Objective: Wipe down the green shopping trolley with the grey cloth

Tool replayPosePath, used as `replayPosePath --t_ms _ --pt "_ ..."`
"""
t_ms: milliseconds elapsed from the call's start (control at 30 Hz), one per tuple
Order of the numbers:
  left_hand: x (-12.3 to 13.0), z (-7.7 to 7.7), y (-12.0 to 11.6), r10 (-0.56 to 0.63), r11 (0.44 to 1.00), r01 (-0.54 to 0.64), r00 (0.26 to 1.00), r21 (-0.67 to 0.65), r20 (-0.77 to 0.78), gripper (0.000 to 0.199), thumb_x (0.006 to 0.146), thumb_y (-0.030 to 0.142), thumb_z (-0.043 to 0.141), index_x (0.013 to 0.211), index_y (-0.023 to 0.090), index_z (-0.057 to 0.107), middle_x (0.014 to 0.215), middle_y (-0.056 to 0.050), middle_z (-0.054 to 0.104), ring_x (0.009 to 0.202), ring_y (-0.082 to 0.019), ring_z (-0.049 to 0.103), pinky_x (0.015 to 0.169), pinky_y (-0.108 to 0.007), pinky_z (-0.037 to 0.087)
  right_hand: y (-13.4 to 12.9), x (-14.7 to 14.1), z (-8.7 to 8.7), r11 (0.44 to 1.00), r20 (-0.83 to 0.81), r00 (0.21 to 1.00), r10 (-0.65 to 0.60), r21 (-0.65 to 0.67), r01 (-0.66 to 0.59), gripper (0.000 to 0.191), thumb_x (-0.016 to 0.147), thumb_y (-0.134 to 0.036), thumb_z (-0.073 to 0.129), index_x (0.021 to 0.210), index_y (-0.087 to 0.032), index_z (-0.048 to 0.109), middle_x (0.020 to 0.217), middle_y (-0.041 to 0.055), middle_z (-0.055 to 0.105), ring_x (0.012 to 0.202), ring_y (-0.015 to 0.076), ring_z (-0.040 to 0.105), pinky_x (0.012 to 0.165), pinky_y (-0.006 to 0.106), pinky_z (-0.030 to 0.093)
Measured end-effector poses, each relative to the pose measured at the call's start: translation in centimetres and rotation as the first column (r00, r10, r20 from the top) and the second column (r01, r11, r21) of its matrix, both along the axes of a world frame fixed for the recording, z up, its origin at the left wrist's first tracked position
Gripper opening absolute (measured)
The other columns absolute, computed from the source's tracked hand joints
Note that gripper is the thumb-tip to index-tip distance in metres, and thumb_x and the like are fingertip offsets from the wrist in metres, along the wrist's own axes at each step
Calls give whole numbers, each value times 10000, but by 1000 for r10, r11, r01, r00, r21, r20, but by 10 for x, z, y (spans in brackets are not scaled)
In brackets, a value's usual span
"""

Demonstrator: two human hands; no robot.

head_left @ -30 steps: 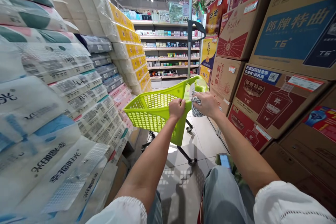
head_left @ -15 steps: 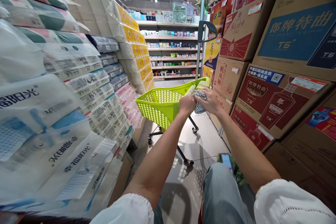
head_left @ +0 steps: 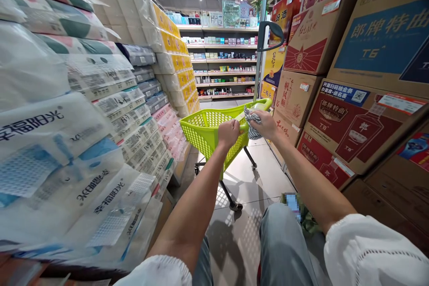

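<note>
A lime-green shopping cart with perforated sides and dark legs on casters stands in front of me, its handle end toward me. My left hand is closed around the near side of its handle. In my right hand is a grey-and-white striped cloth, bunched up and pressed against the handle bar. The fingertips of that hand are partly hidden by the cloth. Both forearms reach forward out of white sleeves.
Plastic-wrapped paper packs are piled high on the left. Cardboard cartons form a stack on the right. A pole with a dark handle rises behind the cart. Shelves of small goods stand at the back. My knee is below.
My left hand has moved left along the handle, away from the cloth. The cart has turned slightly. My right hand still has the cloth on the handle.
</note>
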State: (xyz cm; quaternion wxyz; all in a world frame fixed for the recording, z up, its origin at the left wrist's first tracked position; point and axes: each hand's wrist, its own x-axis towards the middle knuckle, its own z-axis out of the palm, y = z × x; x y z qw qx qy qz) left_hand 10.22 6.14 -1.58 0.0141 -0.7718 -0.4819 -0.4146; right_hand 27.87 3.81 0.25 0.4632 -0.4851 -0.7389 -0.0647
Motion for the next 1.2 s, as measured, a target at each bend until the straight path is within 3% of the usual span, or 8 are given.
replayPosePath --t_ms 167,300,433,533,733,900,1000,1200 --pt "-14 1 1 -11 1000 11 1000 -24 -4 406 941 336 290 585 196 427 646 -38 567 603 -150 468 567 -282 227 -23 -46 0 997 46 997 66 32 -67 273 795 -316 554 1026 -226 667 1044 44 673 1003 239 569 940 401 419" --pt "-27 1 1 -47 998 48 999 -34 20 413 930 347 327 552 193 392 592 -14 520 566 -135 432 555 -277 224 -5 -27 2 993 28 994 108 -43 -107 281 782 -297 546 1024 -224 671 1032 34 669 971 219 581 891 360 444" --pt "-31 1 1 -54 998 55 998 -34 35 397 913 334 358 546 189 405 572 -8 499 544 -128 410 547 -281 209 18 -6 2 997 -55 998 -5 -76 1 299 762 -300 551 1021 -217 677 1079 35 653 961 216 587 869 352 453" --pt "-31 1 3 -18 999 19 999 -37 41 390 905 344 371 550 189 422 574 -13 507 548 -130 420 547 -284 203 14 -18 4 998 -19 999 -36 -49 35 277 757 -291 555 990 -218 685 1042 38 664 962 224 582 886 363 441" --pt "-42 1 1 16 999 -15 1000 -38 12 372 893 335 362 553 193 409 596 -10 526 601 -140 448 569 -278 215 -19 -66 10 998 123 991 59 -1 -59 254 772 -302 557 982 -226 679 996 40 682 963 239 573 911 374 423" --pt "-52 3 -3 0 996 2 999 -86 32 389 892 369 361 549 189 405 578 -2 508 579 -129 431 564 -273 222 -3 -50 13 989 69 991 119 -99 -112 276 779 -308 538 1003 -220 675 987 30 680 895 208 598 811 324 458" --pt "-52 3 -4 -14 996 19 998 -87 64 381 879 352 379 536 186 398 560 6 480 551 -119 409 549 -275 213 12 -36 12 991 -14 999 53 -120 -54 302 775 -317 539 1021 -206 675 992 38 674 884 204 600 786 319 462" --pt "-51 2 -4 1 997 5 997 -78 75 360 864 340 378 537 188 376 552 8 458 554 -122 391 544 -274 196 -9 -62 8 998 51 997 55 -35 -54 271 758 -298 561 986 -219 685 972 39 681 929 222 582 868 361 437"
